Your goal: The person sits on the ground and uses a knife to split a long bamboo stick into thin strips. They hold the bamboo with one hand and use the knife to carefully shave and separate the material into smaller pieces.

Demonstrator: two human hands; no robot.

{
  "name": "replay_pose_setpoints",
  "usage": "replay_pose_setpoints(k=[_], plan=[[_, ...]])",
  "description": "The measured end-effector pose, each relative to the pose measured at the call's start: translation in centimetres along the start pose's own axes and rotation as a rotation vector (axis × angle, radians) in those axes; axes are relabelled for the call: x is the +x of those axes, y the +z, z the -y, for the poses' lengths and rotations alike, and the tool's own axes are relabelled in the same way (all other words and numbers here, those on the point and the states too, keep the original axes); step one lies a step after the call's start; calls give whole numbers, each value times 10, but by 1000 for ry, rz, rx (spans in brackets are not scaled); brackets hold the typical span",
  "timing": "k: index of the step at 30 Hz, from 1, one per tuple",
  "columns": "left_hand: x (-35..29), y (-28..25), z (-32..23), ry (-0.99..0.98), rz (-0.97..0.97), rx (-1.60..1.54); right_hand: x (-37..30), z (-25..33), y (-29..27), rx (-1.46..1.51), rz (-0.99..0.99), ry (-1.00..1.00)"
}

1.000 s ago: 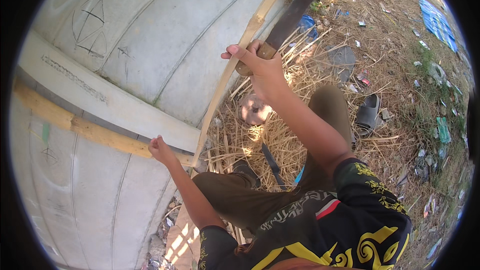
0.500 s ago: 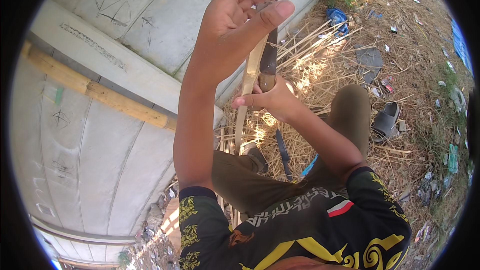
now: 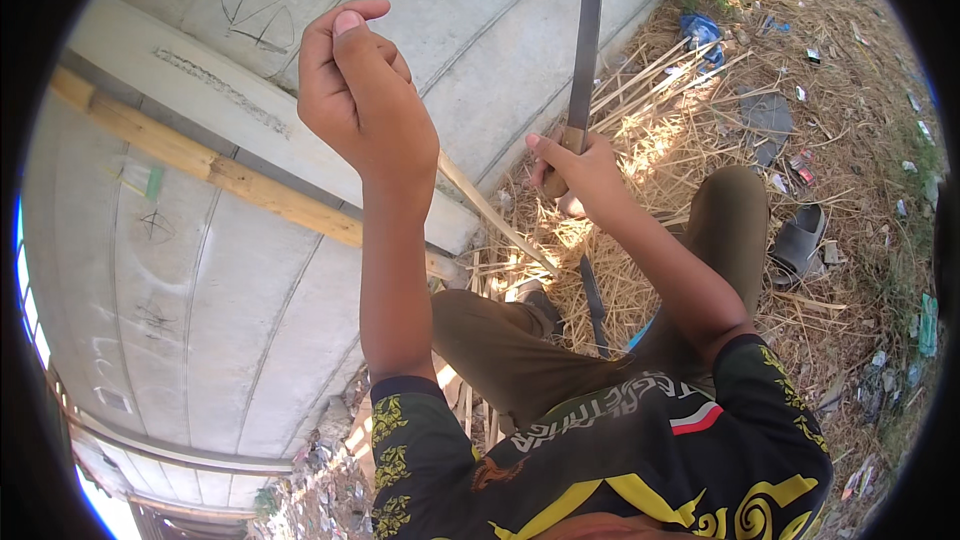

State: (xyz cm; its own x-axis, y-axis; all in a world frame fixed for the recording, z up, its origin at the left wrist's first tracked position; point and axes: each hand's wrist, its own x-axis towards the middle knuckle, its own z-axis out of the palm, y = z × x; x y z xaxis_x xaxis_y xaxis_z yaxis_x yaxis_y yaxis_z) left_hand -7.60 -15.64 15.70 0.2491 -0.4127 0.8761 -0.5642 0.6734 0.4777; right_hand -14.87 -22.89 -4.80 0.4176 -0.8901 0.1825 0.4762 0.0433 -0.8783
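Note:
My left hand [image 3: 365, 100] is raised at the upper left with its fingers curled closed. A pale bamboo strip [image 3: 490, 210] runs from behind its wrist down to the right, and its upper part is hidden by the hand. My right hand [image 3: 598, 178] is wrapped round the wooden handle of a machete [image 3: 586, 50]. The long dark blade points up and away from me, apart from the strip. Between my legs, a second dark-bladed knife [image 3: 594, 305] lies on the straw-like shavings.
At left stands a grey panelled wall [image 3: 290, 270] with a bamboo pole [image 3: 230, 178] along it. Loose bamboo slivers [image 3: 665, 90] cover the ground ahead. A blue plastic bag [image 3: 702, 38] lies beyond them, and a grey sandal [image 3: 798, 242] rests right of my knee.
My left hand has swung left and closed, tilting the bamboo strip away from the blade. The machete has shifted right, and more of its blade shows.

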Motion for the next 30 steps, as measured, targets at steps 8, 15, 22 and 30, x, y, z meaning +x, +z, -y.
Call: replay_pose_setpoints(k=[8,15,22,30], plan=[[40,-26,-15,-61,-269,88,5,-3,-11,168,-100,100],[67,-44,-25,-1,-459,113,4,-5,-2,145,-102,141],[21,-39,12,-4,-461,-9,-1,-6,-8,213,-113,140],[-5,-39,17,5,-512,26,9,-2,-16,234,-156,86]])
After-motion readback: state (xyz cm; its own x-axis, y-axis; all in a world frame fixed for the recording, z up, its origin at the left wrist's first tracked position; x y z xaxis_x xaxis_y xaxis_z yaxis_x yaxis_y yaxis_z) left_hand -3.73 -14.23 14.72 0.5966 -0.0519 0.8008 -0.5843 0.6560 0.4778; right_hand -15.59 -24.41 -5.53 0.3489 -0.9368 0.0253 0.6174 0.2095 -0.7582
